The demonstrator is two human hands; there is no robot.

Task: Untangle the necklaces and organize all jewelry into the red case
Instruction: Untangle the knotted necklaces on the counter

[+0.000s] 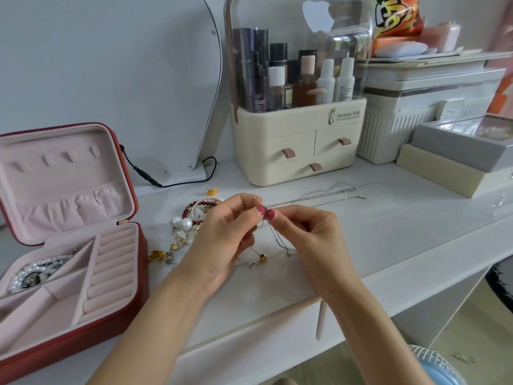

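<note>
Red case (83,323), lower left, lid open: pearl strand (36,273) stowed. Centre: left hand (224,234) and right hand (302,232) each pinching tangled silver necklaces (305,200) (knot unresolved). Beyond: loose jewelry pile (186,226) on table (388,223), unsorted. Mostly remaining.

The left hand (227,234) and the right hand (308,232) are meeting above the white tabletop (388,232), both pinching the tangled silver chains (311,200), which are trailing right across the surface. Loose jewelry (188,223) is lying just left of the hands. The red case (69,273) is standing open at far left, holding a pearl strand (36,273) in its left compartment.
</note>
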